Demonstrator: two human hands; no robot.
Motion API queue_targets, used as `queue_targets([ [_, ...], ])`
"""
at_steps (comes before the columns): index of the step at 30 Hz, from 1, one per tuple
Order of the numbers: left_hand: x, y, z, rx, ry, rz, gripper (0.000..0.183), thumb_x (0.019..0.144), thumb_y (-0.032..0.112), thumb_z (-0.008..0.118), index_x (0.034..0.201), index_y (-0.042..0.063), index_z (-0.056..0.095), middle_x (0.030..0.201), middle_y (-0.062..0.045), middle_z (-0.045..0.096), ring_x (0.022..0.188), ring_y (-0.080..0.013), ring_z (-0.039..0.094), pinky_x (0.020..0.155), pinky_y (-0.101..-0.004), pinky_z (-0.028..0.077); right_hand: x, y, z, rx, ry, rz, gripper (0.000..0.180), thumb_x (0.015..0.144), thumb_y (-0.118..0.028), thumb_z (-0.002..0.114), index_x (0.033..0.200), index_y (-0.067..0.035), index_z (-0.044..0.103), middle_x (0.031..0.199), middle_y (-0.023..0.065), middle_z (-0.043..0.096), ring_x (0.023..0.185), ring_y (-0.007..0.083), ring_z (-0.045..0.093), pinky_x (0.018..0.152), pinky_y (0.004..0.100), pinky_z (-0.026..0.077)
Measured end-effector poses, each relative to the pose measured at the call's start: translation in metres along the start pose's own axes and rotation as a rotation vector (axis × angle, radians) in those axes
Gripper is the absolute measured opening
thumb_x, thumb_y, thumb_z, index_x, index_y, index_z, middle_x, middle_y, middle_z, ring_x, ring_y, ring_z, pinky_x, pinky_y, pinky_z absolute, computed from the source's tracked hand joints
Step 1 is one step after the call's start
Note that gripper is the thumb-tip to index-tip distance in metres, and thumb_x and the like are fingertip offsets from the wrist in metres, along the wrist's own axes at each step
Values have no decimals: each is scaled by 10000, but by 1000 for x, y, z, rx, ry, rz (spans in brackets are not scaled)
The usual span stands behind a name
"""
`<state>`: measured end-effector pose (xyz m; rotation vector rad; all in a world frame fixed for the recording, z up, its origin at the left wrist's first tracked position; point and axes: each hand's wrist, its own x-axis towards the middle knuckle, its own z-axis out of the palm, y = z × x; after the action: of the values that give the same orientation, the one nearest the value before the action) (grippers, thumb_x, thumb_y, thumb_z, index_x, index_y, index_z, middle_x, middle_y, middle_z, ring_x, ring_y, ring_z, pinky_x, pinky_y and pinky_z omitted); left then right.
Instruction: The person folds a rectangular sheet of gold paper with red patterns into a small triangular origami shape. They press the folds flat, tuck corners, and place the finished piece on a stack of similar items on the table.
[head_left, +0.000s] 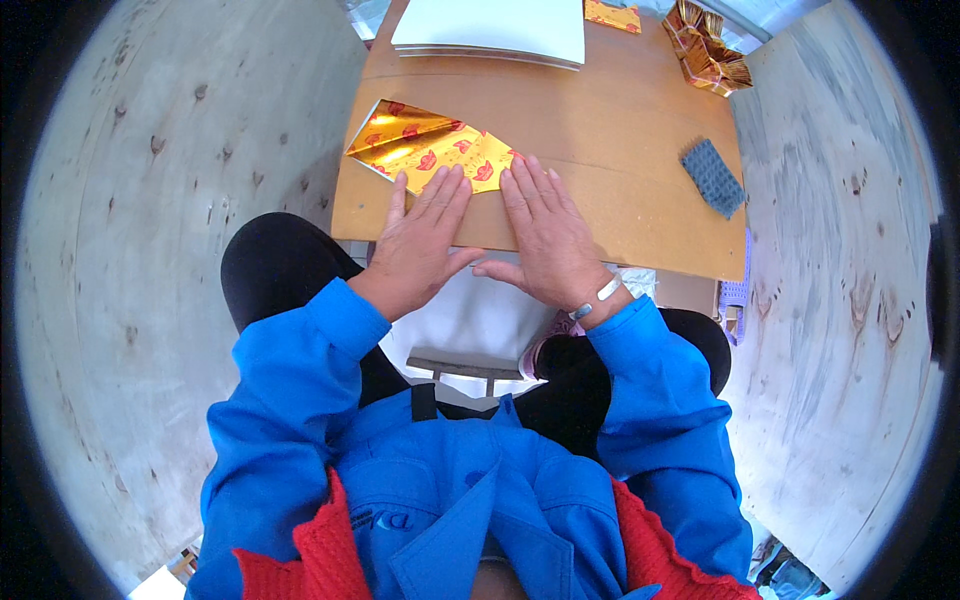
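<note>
A sheet of shiny gold foil paper (429, 147) with red printed motifs lies on the brown tabletop (645, 217), close to its front edge. It is partly folded, and its left end rises in a crease with a pale underside showing at the rim. My left hand (424, 244) rests palm down, its fingertips on the paper's near edge. Beside it my right hand (551, 236) lies flat, fingertips at the paper's right end. Both hands hold nothing, and their thumbs point towards each other. The fingers cover part of the near edge.
A stack of white sheets (489, 30) stands at the far side. To its right are a flat gold paper piece (613, 15) and bundles of folded gold paper (709, 56). A grey-blue sponge (712, 178) lies near the right edge. Wooden panels (187, 247) flank the table.
</note>
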<state>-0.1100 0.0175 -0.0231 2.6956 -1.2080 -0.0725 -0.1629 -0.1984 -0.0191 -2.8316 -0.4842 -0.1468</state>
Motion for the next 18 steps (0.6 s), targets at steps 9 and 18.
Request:
queue_targets([
  [9,-22,-21,-33,58,-32,-67,699,935,352,680,1475,-13,428,1627,-189,300,1546,-316,216,1238,-575,118,2,-5,-2,-10,-7,38,1051,851,-677,650,1492,107,365,1580,290,337,1519,390,255,1251,463,186],
  [18,62,-113,-62,-1023,400,-451,270,1029,205,568,1187,-4,632,982,-49,662,860,-125,592,767,-266,492,26,-5,-7,61,147,65,515,857,-379,746,1157,18,610,1261,208,575,1204,363,516,1053,468,400],
])
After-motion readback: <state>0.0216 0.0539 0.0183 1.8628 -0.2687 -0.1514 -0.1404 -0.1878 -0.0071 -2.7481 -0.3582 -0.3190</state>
